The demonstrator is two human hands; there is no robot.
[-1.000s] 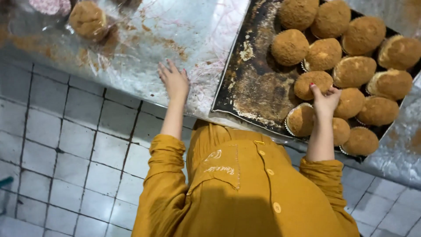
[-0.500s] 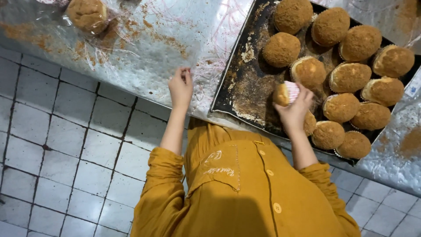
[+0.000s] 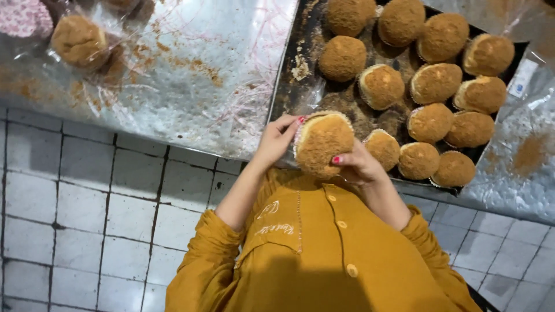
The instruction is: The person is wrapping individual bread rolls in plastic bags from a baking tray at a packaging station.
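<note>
My right hand grips a crumb-coated cake in its paper cup, lifted just off the near-left edge of the baking tray. My left hand pinches the cup's rim, also beside that edge.

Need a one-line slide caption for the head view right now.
Both hands, left hand and right hand, hold a crumb-coated cake above the dark baking tray of similar cakes.

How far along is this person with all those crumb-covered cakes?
Done, it seems: one round brown crumb-coated cake lies apart on the plastic-covered metal table. In hand: the right hand and left hand hold another crumb cake in a pale paper cup. Left: about a dozen sit on the dark baking tray.
</note>
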